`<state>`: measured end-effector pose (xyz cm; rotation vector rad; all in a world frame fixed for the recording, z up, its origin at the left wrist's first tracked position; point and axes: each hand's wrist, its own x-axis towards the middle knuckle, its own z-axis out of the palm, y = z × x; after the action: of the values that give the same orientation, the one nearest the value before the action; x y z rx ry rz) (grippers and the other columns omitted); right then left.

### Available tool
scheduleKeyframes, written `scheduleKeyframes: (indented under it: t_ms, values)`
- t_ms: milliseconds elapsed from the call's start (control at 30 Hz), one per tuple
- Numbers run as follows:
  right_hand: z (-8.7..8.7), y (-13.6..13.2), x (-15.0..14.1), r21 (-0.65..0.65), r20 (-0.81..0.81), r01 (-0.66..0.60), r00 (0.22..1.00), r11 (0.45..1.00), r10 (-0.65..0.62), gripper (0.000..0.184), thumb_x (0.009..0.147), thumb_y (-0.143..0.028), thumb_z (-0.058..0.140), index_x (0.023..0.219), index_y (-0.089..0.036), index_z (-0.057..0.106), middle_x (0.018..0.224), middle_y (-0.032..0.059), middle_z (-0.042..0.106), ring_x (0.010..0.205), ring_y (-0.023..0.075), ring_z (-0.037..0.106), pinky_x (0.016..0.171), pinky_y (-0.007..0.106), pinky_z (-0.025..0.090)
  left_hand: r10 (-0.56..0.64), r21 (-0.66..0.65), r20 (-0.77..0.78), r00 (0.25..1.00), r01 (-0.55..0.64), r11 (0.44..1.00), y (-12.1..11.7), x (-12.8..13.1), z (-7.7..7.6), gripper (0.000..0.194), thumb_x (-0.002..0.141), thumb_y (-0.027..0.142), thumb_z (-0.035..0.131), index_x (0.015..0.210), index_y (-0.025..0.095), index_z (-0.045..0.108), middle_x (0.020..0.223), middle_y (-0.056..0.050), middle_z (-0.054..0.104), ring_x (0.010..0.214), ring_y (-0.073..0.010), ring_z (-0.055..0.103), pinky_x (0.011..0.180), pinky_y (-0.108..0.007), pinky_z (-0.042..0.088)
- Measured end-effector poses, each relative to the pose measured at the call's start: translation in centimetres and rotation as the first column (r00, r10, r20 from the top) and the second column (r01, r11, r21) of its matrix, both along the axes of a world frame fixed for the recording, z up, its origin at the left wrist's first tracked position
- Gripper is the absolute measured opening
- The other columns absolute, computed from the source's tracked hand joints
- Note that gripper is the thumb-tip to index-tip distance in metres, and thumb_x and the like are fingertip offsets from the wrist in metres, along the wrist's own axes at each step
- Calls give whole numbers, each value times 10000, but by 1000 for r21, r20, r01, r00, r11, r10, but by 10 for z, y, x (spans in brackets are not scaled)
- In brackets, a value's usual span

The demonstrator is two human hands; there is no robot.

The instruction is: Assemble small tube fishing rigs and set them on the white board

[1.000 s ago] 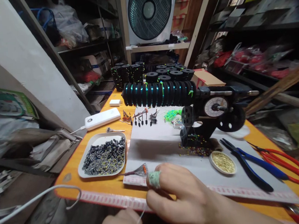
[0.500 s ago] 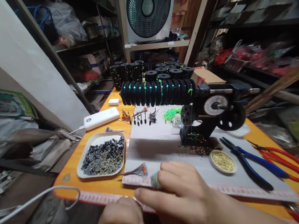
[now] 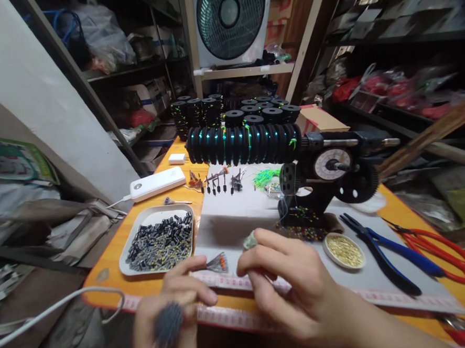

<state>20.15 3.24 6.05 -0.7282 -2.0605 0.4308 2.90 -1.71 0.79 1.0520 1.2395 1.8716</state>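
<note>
My left hand (image 3: pixel 173 309) is at the lower middle, closed around a dark grey bristly tuft (image 3: pixel 169 325) that is slightly blurred. Right of it, my right hand (image 3: pixel 290 286) hovers over the table's near edge with its fingers curled together; what they pinch, if anything, is hidden. A pale green wrap (image 3: pixel 250 240) covers one of its fingertips. Between the hands lies a small grey-fibred tuft with orange in it (image 3: pixel 218 262), close to the left fingers. A pink-marked measuring tape (image 3: pixel 241 315) runs along the table edge beneath both hands.
A white tray (image 3: pixel 123 254) of small black and grey pieces stands left. Behind the hands is a geared stand bearing a ribbed black roll (image 3: pixel 246 144). At right are a dish of golden bits (image 3: pixel 344 251), blue-handled pliers (image 3: pixel 383 254) and red-handled scissors (image 3: pixel 437 248). A power bank (image 3: pixel 158 184) lies left.
My left hand has risen and turned, bringing the dark tuft into view. My right hand has moved slightly up and right, its fingers curling in, and the hands are farther apart.
</note>
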Motion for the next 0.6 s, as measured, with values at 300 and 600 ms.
scheduleKeyframes:
  t_ms: [300,600]
  values:
    - [-10,-2,-5,-89,-51,-47,998,995,43,219,969,-144,553,1027,-111,762,680,-5,444,615,129,439,533,239,342,-317,-283,584,748,553,783,2,19,17,417,675,461,881,733,197,563,506,75,543,403,-29,394,412,-125,311]
    - [-8,-5,-9,-162,-140,17,989,987,-40,172,901,-117,606,848,-118,770,660,0,486,596,126,478,522,240,364,-312,-302,213,926,366,880,1,29,13,299,852,495,717,797,209,653,729,4,614,699,-136,559,683,-223,486]
